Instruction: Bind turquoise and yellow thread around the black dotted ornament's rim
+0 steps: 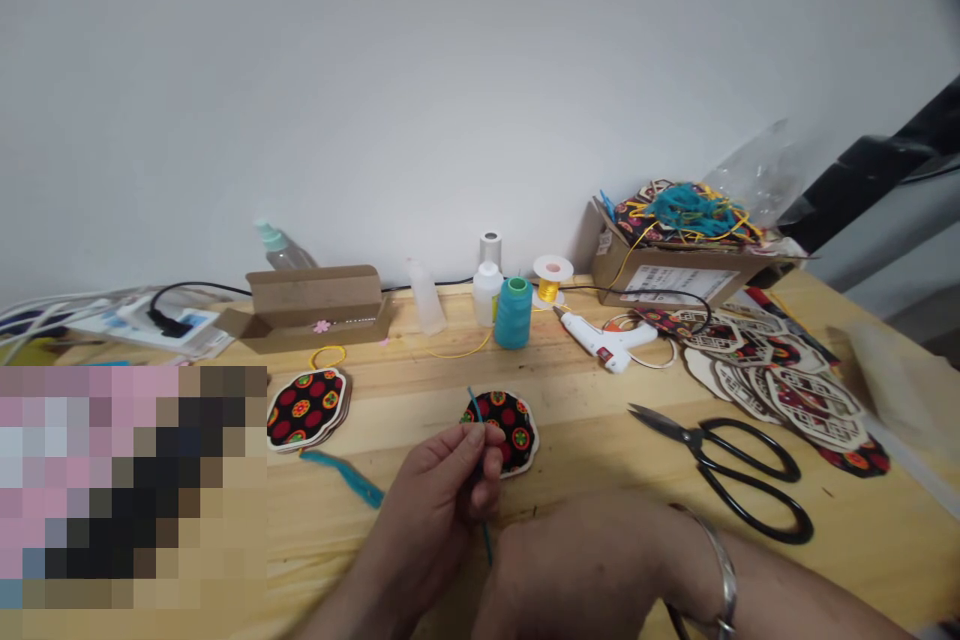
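Observation:
My left hand (442, 505) pinches a thin teal cord (475, 412) between thumb and forefinger, right over a round black fabric piece with red and yellow circles (514, 428) lying on the wooden table (585, 440). The cord runs down from the pinch toward my right hand (577, 570), which is curled just below it; a silver bangle (721, 560) sits on that wrist. The right hand's fingers are turned away, so its grip on the cord's lower end is hidden.
A stack of similar patterned pieces (307, 407) and a teal strip (343, 476) lie to the left. Black scissors (731, 465), a white glue gun (604, 340), a teal thread cone (514, 312), bottles, cardboard boxes (315, 305) and more patterned cutouts (787, 385) fill the back and right.

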`<state>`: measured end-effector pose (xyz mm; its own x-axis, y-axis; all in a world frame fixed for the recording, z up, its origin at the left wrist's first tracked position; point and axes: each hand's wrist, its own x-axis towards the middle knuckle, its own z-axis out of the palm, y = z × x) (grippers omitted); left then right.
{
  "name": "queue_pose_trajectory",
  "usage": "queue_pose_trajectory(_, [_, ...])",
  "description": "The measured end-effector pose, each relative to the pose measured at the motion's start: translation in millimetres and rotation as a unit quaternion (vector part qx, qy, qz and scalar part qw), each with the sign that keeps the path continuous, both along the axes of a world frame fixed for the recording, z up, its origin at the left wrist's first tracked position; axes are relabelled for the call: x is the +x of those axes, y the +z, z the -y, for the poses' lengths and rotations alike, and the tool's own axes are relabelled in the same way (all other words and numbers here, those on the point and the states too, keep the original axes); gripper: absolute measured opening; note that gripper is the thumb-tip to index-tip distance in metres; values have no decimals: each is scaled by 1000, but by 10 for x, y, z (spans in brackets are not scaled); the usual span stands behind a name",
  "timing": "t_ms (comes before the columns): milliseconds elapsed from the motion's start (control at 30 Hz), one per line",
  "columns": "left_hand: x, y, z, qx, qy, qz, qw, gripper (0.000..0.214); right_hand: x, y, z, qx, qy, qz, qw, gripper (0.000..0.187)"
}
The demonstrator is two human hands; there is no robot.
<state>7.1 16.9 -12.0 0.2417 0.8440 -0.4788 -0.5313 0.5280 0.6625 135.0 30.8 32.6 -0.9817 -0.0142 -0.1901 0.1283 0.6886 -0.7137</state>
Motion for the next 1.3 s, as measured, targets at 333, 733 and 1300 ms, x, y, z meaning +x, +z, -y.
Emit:
queue_pose_trajectory(333, [-18, -36, 0, 5, -5, 18, 1000, 14, 90, -66, -55, -101, -37, -15, 994, 12])
queue_pose_trajectory(733, [-13, -10, 44, 96, -12, -201, 975, 26, 178, -264, -377, -322, -475, -78, 815, 32])
queue_pose_trajectory(1300, [16, -28, 42, 31, 13, -113, 993, 24, 31, -347, -338, -452, -558, -172, 675, 18])
